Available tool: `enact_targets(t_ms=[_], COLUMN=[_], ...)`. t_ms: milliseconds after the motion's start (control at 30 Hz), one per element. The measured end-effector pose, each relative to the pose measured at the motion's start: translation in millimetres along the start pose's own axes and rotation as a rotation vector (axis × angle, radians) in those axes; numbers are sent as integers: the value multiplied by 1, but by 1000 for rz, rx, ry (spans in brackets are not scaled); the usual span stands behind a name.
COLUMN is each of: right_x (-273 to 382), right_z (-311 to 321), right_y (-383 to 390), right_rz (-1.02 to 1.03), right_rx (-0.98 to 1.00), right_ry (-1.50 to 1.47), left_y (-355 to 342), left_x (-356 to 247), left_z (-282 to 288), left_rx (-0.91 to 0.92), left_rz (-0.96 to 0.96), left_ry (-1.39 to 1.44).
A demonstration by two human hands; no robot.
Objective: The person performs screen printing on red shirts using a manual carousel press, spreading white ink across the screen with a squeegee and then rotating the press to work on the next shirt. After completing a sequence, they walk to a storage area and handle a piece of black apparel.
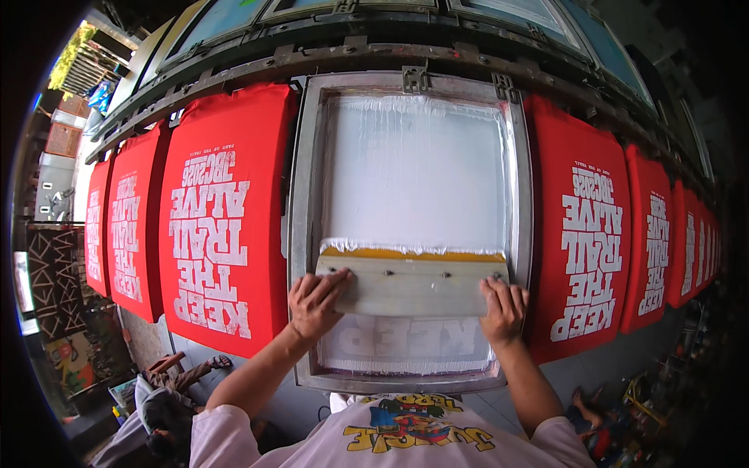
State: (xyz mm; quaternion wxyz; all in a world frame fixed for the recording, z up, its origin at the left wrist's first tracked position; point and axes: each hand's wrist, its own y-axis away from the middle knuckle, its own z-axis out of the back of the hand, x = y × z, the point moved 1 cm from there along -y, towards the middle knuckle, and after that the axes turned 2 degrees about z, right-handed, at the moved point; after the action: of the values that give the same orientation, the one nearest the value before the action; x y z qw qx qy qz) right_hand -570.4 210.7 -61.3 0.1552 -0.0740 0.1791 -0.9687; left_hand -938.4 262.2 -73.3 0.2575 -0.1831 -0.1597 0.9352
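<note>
Both my hands grip a wide squeegee (413,292) with a pale holder and a yellow blade edge. My left hand (317,303) is closed around its left end, my right hand (503,308) around its right end. The squeegee lies across a framed printing screen (307,195), in the lower part of its mesh. White ink (413,175) coats the mesh beyond the blade and clings along the blade's top edge. On the near side of the squeegee, faint block lettering shows through the mesh. Whatever lies under the screen is mostly hidden.
Red shirts with white block print hang flat on both sides, the nearest being a left shirt (226,210) and a right shirt (581,226). A metal rail (374,53) with hinge clamps runs along the far side. More framed screens (515,17) stand behind it. Another person (168,413) is at lower left.
</note>
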Motion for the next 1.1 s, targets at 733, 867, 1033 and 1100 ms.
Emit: enact_targets(t_ms=[733, 867, 1033, 1100], right_x=[-22, 50, 85, 85], right_z=[76, 105, 113, 110], right_y=[-85, 66, 127, 133], right_rz=[72, 52, -9, 13], right_rx=[341, 188, 192, 161], right_ry=[-154, -232, -194, -154], left_y=[-100, 68, 141, 144], left_x=[10, -67, -101, -104], left_z=[76, 108, 108, 106], left_rx=[382, 296, 295, 294], left_rz=[37, 77, 132, 149], left_ry=[2, 167, 140, 150])
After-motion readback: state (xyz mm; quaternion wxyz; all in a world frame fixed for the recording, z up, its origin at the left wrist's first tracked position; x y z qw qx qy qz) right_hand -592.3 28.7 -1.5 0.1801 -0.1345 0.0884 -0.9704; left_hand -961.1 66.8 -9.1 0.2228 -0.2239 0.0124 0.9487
